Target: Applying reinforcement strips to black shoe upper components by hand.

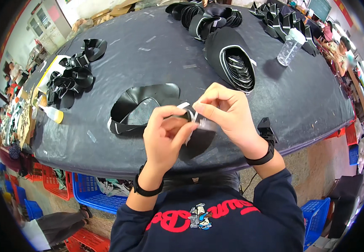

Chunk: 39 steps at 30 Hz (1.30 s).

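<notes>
Near the front of the table, a black shoe upper (125, 110) with a glossy inner side curves in an open loop. Its near end passes between my hands, where white strips stick up along the edge. My left hand (164, 133) is closed, thumb and fingers pinching the black piece beside the white strip (195, 116). From the right, my right hand (229, 114) pinches the same strip between thumb and forefinger. A clear, shiny patch shows just below the fingertips, too blurred to name. Fingers partly hide the joined edge.
Nested stacks of black uppers (230, 59) stand at the back, more (73, 80) at the left. A clear bottle (290, 48) stands right, a yellow-white squeeze bottle (52, 113) left. A small black device (267, 130) sits by my right wrist. Blue baskets (98, 194) line the floor.
</notes>
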### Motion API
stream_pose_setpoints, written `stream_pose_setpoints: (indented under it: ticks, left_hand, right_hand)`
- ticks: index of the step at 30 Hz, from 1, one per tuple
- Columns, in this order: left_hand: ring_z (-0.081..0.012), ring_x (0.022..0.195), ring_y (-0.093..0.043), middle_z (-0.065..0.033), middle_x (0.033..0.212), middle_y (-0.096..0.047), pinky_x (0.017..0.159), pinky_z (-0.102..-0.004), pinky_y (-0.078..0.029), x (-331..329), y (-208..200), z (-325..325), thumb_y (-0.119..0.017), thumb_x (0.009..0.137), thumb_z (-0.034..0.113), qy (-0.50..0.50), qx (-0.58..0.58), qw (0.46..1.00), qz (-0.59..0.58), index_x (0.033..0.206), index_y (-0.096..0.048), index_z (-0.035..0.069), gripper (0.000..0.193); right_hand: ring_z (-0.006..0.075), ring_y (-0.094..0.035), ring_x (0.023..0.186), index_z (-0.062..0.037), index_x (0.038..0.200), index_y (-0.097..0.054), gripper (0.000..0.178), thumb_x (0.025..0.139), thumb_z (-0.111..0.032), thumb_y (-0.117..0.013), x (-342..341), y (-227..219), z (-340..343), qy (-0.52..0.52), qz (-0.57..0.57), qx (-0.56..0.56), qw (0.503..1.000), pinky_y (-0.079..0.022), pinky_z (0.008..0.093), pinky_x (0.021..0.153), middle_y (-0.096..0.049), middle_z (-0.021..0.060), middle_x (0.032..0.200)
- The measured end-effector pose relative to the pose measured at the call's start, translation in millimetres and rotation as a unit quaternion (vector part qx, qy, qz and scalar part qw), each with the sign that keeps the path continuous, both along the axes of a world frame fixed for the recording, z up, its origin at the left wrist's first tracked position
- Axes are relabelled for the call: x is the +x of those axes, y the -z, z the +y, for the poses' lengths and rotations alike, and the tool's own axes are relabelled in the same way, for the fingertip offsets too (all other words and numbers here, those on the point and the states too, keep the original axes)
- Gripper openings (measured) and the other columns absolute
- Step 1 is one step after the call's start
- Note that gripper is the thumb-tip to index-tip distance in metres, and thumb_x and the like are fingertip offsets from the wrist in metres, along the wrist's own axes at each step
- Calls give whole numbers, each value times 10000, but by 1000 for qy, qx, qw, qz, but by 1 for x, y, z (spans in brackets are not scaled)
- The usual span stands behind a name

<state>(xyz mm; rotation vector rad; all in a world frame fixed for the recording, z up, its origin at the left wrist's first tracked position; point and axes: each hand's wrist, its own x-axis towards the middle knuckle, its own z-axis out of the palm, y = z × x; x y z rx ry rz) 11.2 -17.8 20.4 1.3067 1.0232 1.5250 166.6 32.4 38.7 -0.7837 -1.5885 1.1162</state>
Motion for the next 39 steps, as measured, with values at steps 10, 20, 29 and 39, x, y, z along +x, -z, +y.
stream_pose_setpoints:
  ticks: [10,20,29,39]
  left_hand:
    - [-200,819,-629,-161,879,-621,696,-276,-500,-22,31,-27,-700,698,-119,50,233,971,29,953,-481,1,357]
    - [-217,794,-618,-144,812,-618,663,-292,-495,-24,25,-29,-703,689,-119,101,244,963,49,950,-475,45,384]
    - [-247,776,-585,-54,672,-562,636,-328,-465,-26,28,-28,-685,680,-115,90,275,954,78,908,-459,60,366]
    - [-213,714,-458,-47,656,-438,653,-333,-384,-26,30,-27,-547,685,-132,165,246,953,-63,886,-388,38,307]
  right_hand:
    - [88,-468,763,-56,875,-644,98,780,-57,-672,5,-3,-28,-112,31,-12,993,-352,240,688,-573,2,801]
    - [121,-466,775,-48,789,-623,89,745,18,-663,-2,2,-40,-57,-44,108,992,-358,259,709,-568,15,782]
    - [124,-448,744,-62,774,-611,50,766,-30,-648,-8,11,-43,-21,-95,89,991,-344,261,708,-564,6,766]
    - [65,-416,864,-70,1052,-471,368,741,-19,-661,-9,27,-34,-237,114,-379,887,-351,230,762,-458,-12,981]
